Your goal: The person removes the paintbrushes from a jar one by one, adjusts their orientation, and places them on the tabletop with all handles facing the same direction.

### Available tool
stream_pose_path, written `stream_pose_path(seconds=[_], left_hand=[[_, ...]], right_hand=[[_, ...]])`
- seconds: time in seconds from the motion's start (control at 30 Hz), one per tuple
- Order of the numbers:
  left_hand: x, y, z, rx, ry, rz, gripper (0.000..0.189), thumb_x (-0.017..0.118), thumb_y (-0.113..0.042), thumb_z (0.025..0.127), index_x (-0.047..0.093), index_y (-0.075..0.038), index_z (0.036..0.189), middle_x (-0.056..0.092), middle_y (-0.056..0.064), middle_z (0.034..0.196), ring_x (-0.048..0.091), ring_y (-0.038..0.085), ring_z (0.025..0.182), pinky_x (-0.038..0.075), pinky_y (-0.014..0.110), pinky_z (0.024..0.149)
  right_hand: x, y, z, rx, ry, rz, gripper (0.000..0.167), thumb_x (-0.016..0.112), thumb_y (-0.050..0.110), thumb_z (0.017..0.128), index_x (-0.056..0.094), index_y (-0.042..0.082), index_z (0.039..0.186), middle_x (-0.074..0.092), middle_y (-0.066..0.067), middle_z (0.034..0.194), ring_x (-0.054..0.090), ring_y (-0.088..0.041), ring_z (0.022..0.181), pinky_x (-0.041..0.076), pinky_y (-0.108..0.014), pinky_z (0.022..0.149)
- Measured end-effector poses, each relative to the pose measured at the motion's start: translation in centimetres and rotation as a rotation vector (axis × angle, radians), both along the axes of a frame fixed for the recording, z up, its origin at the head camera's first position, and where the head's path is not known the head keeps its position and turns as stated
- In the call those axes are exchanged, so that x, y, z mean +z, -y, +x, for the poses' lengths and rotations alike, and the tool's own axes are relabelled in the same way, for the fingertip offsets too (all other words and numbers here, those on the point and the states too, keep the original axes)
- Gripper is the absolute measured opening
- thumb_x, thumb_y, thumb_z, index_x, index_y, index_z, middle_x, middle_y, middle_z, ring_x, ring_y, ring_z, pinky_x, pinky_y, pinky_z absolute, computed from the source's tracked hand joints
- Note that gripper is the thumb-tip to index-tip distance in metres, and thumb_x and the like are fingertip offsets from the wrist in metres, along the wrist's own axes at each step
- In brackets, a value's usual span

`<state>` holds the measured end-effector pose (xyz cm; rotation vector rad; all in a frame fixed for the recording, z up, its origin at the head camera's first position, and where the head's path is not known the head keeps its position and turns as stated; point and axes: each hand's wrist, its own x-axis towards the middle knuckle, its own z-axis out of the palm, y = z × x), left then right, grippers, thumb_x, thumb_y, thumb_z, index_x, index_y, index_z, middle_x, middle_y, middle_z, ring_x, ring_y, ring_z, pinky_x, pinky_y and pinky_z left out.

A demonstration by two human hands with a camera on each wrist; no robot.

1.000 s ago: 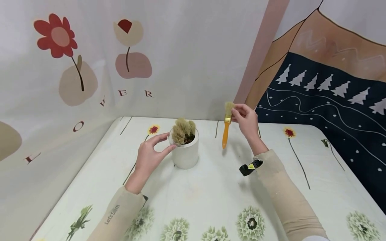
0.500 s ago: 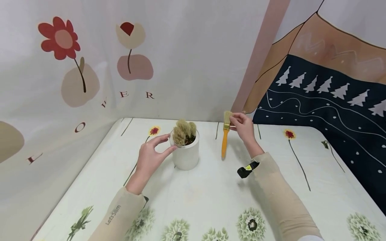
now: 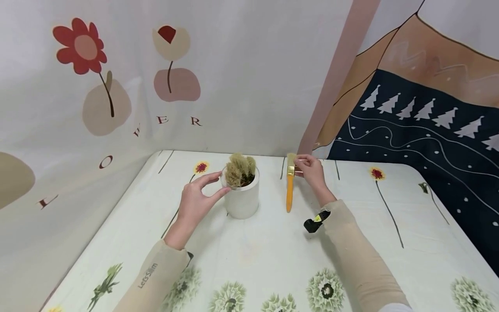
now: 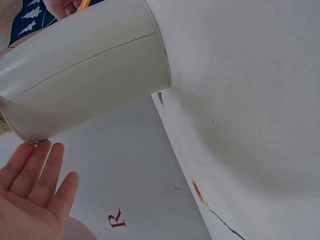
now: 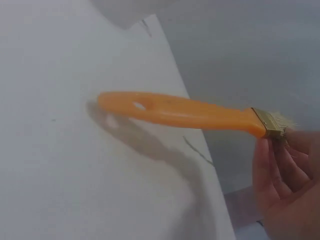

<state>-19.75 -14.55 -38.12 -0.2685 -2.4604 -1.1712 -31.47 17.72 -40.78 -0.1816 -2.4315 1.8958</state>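
Observation:
A white cylindrical plant pot with a tufted, straw-coloured plant stands upright on the table. My left hand holds the pot's left side near the rim, thumb in front and fingers behind; in the left wrist view the fingertips touch the rim edge. Right of the pot, my right hand pinches a paintbrush by its pale bristles close to the metal ferrule. Its orange handle points down toward the table. Whether the handle's end touches the cloth I cannot tell.
A white cloth printed with flowers covers the table. Behind it hangs a pale curtain with printed flowers and letters. A dark blue printed panel hangs at the right. A black strap-on device sits at the right wrist.
My right hand has come down and slightly left with the paintbrush, its handle end now lower over the table. My left hand has stayed at the pot.

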Motion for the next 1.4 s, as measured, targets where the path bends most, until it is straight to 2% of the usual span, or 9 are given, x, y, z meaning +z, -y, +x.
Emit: stream_pose_path(seconds=[0.2, 0.3, 0.77, 1.03, 1.23, 1.4], left_hand=[[-0.2, -0.1, 0.1, 0.006, -0.024, -0.002, 0.051, 0.084, -0.031, 0.08, 0.071, -0.013, 0.125, 0.074, 0.012, 0.117, 0.07, 0.029, 0.11, 0.049, 0.052, 0.103], [-0.2, -0.1, 0.1, 0.007, -0.038, -0.006, 0.05, 0.084, -0.031, 0.08, 0.071, -0.013, 0.125, 0.075, 0.013, 0.116, 0.07, 0.029, 0.109, 0.049, 0.051, 0.101], [-0.2, -0.1, 0.0, 0.002, 0.001, 0.0, 0.051, 0.084, -0.031, 0.08, 0.07, -0.014, 0.126, 0.074, 0.013, 0.119, 0.069, 0.029, 0.113, 0.048, 0.051, 0.104], [0.0, -0.1, 0.0, -0.002, -0.005, -0.005, 0.051, 0.084, -0.031, 0.081, 0.07, -0.013, 0.126, 0.074, 0.013, 0.118, 0.069, 0.029, 0.112, 0.048, 0.052, 0.104], [0.0, -0.1, -0.1, -0.002, 0.001, 0.0, 0.051, 0.084, -0.031, 0.081, 0.07, -0.014, 0.127, 0.073, 0.014, 0.119, 0.069, 0.029, 0.113, 0.048, 0.052, 0.104], [0.1, -0.1, 0.0, 0.0, 0.013, 0.006, 0.052, 0.084, -0.031, 0.08, 0.07, -0.014, 0.127, 0.073, 0.014, 0.119, 0.069, 0.029, 0.113, 0.047, 0.052, 0.106]], right_hand=[[-1.2, 0.3, -0.1, -0.006, 0.03, 0.006, 0.032, 0.059, 0.019, 0.101, 0.06, 0.001, 0.127, 0.068, -0.023, 0.122, 0.065, -0.002, 0.077, 0.06, -0.019, 0.072], [-1.5, 0.4, 0.0, -0.009, 0.047, 0.025, 0.031, 0.059, 0.018, 0.102, 0.061, 0.0, 0.127, 0.069, -0.022, 0.12, 0.063, 0.001, 0.074, 0.06, -0.019, 0.071], [-3.0, 0.2, -0.6, -0.01, 0.12, 0.068, 0.03, 0.059, 0.017, 0.102, 0.063, 0.003, 0.128, 0.066, -0.017, 0.119, 0.062, -0.005, 0.081, 0.055, -0.012, 0.067], [-3.5, 0.3, -0.6, 0.005, 0.11, 0.087, 0.03, 0.061, 0.014, 0.1, 0.063, 0.001, 0.127, 0.067, -0.017, 0.116, 0.062, -0.002, 0.074, 0.056, -0.013, 0.066], [-3.5, 0.3, -0.5, 0.002, 0.075, 0.116, 0.027, 0.063, 0.012, 0.099, 0.066, 0.001, 0.123, 0.068, -0.018, 0.114, 0.064, -0.004, 0.077, 0.056, -0.013, 0.069], [-3.4, 0.1, -0.6, -0.014, 0.082, 0.126, 0.025, 0.064, 0.012, 0.098, 0.067, 0.002, 0.121, 0.068, -0.018, 0.116, 0.065, -0.009, 0.084, 0.057, -0.014, 0.071]])
